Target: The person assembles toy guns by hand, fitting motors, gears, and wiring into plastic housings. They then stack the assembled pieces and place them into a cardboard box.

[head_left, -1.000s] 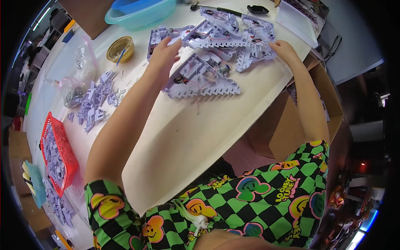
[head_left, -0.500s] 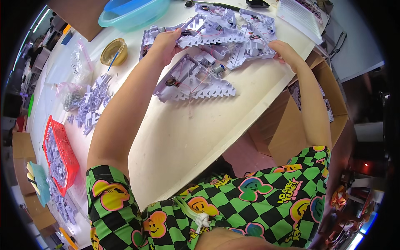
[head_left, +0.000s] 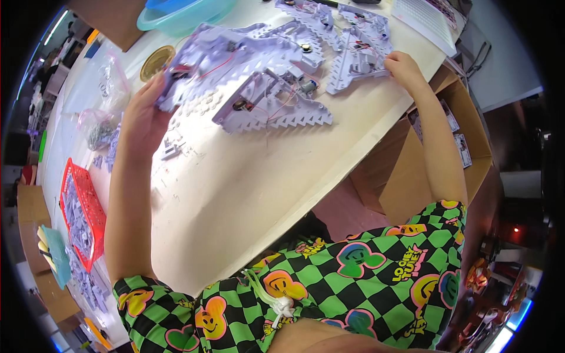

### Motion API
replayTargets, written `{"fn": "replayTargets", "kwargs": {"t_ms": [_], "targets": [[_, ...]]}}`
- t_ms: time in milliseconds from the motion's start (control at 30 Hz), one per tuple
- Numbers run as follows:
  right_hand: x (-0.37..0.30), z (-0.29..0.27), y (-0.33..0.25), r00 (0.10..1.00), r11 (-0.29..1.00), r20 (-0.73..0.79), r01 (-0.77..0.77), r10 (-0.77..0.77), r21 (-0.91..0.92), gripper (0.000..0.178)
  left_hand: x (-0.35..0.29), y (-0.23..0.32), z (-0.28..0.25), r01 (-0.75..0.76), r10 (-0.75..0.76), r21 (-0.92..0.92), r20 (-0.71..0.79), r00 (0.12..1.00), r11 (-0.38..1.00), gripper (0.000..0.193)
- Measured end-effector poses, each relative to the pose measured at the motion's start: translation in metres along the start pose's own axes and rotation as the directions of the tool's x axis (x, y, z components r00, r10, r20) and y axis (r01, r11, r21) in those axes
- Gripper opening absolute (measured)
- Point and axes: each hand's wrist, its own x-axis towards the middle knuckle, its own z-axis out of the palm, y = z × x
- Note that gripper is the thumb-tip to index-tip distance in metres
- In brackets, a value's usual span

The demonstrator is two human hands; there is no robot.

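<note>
Head view: gripping the left end of a blurred lavender casing [head_left: 223,54] with the left hand [head_left: 143,117], curled round its edge with fingertips partly hidden. Held tilted over the far part of the surface [head_left: 235,200], just beyond a toothed casing [head_left: 273,106] fitted with a small silver motor [head_left: 308,86]. Touching the right edge of a second toothed casing [head_left: 360,56] with the right hand [head_left: 404,69], with fingers bent; cannot tell whether pinching it or merely resting against it. Seen near a turquoise basin [head_left: 173,25] and an amber bowl [head_left: 155,62], with a red basket [head_left: 92,203] of lavender pieces [head_left: 78,220] farther left and an open cardboard box [head_left: 406,176] at right, beside the edge of the surface.
</note>
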Motion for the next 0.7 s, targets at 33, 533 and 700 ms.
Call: {"fn": "replayTargets", "kwargs": {"t_ms": [33, 533, 700], "targets": [[0.003, 0.006, -0.003, 0.995, 0.995, -0.038, 0.090, -0.092, -0.053, 0.021, -0.020, 0.004, -0.015, -0.007, 0.008, 0.023, -0.046, 0.999, 1.000, 0.030], [0.095, 0.016, 0.117, 0.950, 0.993, 0.288, -0.122, 0.118, -0.004, 0.027, -0.307, 0.032, -0.142, -0.365, 0.406, 0.197, -0.603, 0.687, 0.910, 0.032], [0.097, 0.001, 0.098, 0.969, 0.991, 0.216, -0.128, 0.117, 0.037, 0.027, -0.386, 0.038, -0.232, -0.486, 0.626, 0.448, -0.718, 0.305, 0.750, 0.025]]}}
